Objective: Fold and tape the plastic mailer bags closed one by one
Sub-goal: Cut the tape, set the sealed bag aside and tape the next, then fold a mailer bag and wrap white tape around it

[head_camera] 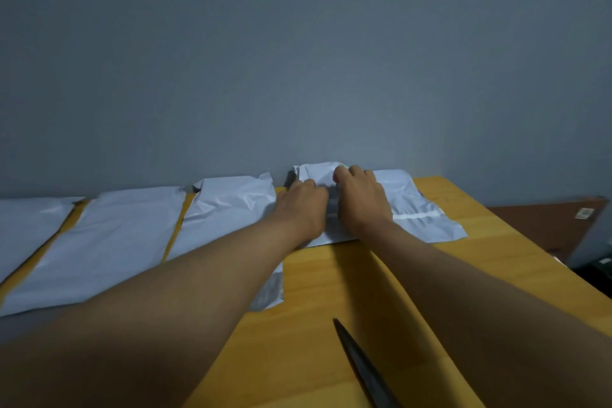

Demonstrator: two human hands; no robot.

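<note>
Folding step in hand: left hand (306, 205) and right hand (359, 200) side by side at 12 o'clock, each grip curled onto the white mailer bag (420, 205) on the counter (331, 281). Next: crease flat, then tape. Three mailers (109, 242) waiting toward 9 o'clock.

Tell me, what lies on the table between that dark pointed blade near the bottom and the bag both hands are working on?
Nothing: in the head view, only bare yellow table separates the blade from the bag.

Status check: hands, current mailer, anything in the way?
Left hand and right hand on folded mailer. Grip unclear. Scissors lie nearer, apart.
</note>
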